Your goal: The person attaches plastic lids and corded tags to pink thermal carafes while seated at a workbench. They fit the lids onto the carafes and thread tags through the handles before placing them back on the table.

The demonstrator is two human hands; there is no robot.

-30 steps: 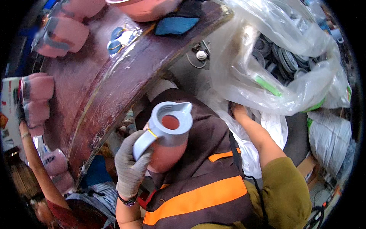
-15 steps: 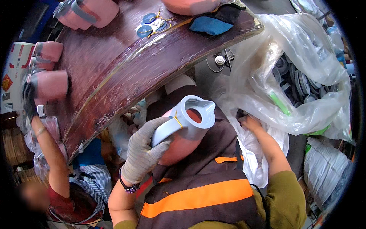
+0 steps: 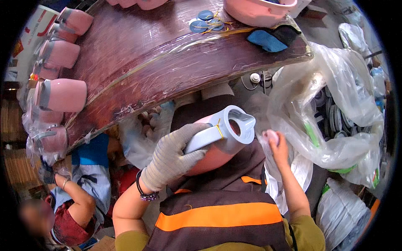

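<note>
My left hand [image 3: 173, 154], in a striped knit glove, is closed around the grey handle of a pitcher [image 3: 217, 152]. This pitcher has a pink body and a grey spouted top, with a yellow tie looped round the handle. It tilts over my lap, its top opening uncovered. To its right, my bare right hand [image 3: 279, 148] has its fingers curled round a small pink rounded piece [image 3: 271, 136], whose kind I cannot make out. A white plastic bag [image 3: 299, 180] hangs beside my right forearm.
A worn brown table [image 3: 167, 83] bears several pink pitchers [image 3: 69, 95] on its left, round blue tags [image 3: 198, 26], a blue-black cloth [image 3: 268, 40] and a pink basin [image 3: 255, 14]. A clear bag [image 3: 289, 92] of grey round parts [image 3: 333, 117] stands right. A co-worker [image 3: 79, 205] is at the left.
My right hand has come up out of the white bag with the pink piece. The pitcher still sits in my left hand. The co-worker's arm has drawn back from the table's pitchers.
</note>
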